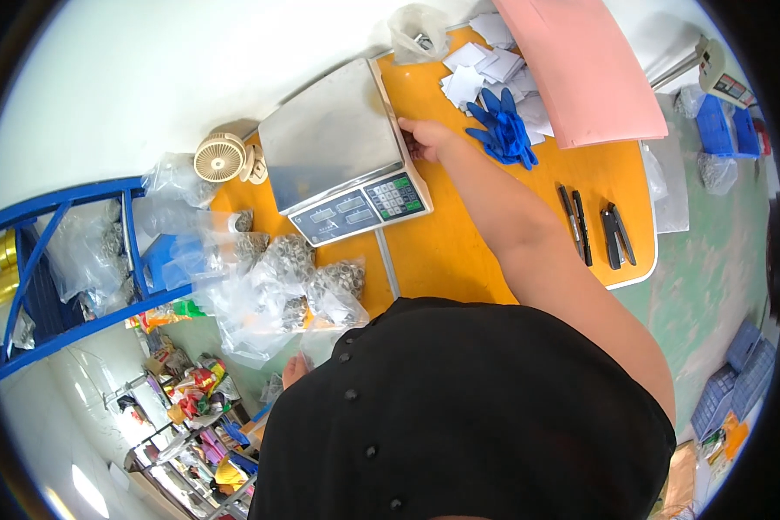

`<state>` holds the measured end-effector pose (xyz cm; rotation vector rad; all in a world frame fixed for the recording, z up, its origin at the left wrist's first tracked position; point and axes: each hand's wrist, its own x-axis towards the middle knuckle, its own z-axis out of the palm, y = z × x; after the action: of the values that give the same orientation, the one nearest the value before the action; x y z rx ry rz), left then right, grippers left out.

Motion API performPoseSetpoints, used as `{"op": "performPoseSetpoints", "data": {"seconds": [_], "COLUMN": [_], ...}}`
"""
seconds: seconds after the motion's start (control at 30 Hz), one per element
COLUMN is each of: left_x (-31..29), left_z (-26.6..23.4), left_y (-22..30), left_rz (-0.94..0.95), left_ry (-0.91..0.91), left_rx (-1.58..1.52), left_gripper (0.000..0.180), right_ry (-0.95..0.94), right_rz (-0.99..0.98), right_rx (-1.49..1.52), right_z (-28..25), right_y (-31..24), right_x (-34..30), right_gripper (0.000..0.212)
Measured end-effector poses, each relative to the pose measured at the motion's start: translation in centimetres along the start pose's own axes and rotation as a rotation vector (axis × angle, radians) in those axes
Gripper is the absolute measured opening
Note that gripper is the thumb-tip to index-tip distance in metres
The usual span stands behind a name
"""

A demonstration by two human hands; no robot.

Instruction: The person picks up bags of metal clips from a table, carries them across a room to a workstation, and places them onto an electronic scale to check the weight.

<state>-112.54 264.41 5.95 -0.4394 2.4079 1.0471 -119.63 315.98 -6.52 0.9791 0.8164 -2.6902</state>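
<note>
A weighing scale [345, 143] with a flat steel pan and a keypad panel stands on the orange table [446, 251]. My right hand [425, 139] is at the scale's right side, its fingers bent against the lower edge; some fingertips are hidden there. Low on the left, my left hand [295, 369] shows only in part past my black shirt, close to clear plastic bags [273, 299] of small metallic-looking parts. What that hand holds, if anything, is hidden. Blue gloves [503, 130] lie to the right of my right hand.
White paper slips [485, 69] and a pink sheet [585, 74] are at the back right. Nearer are pens [576, 225] and a stapler [617, 236]. A small fan [220, 158] stands left of the scale, beside a blue rack [69, 334]. Blue crates [726, 126] sit on the floor.
</note>
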Motion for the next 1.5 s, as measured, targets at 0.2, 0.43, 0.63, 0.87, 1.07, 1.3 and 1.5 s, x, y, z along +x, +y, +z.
{"op": "performPoseSetpoints", "data": {"seconds": [0.2, 0.43, 0.63, 0.87, 1.07, 1.3, 1.5], "left_x": [-1.5, -1.6, -2.2, -2.9, -3.0, -3.1, -3.5], "left_z": [0.3, 0.7, 0.9, 0.9, 0.5, 0.3, 0.5], "left_y": [-0.3, 2.7, 4.3, 5.0, 4.9, 5.1, 4.8], "left_rz": [-0.025, -0.039, -0.042, -0.06, -0.065, -0.06, -0.064], "left_ry": [0.013, 0.027, 0.042, 0.054, 0.061, 0.057, 0.058], "left_rx": [-0.056, 0.246, 0.273, 0.307, 0.324, 0.345, 0.345], "left_gripper": [0.034, 0.035, 0.035, 0.035, 0.035, 0.035, 0.035], "right_ry": [0.025, 0.049, 0.023, 0.077, 0.173, 0.152, 0.028], "right_rz": [-0.046, -0.023, 0.0, -0.207, -0.394, -0.374, -0.238], "right_rx": [-0.02, -0.11, -0.048, -0.132, -0.208, -0.253, -0.211], "right_z": [-1.2, -2.0, -2.3, -2.4, -1.9, -2.3, -2.2], "right_y": [1.6, 2.5, 2.8, 4.2, 4.8, 4.5, 4.1], "right_x": [-0.5, -0.4, -0.4, -0.7, -0.5, -0.2, -1.5], "right_gripper": [0.016, 0.011, 0.01, 0.017, 0.024, 0.026, 0.022]}}
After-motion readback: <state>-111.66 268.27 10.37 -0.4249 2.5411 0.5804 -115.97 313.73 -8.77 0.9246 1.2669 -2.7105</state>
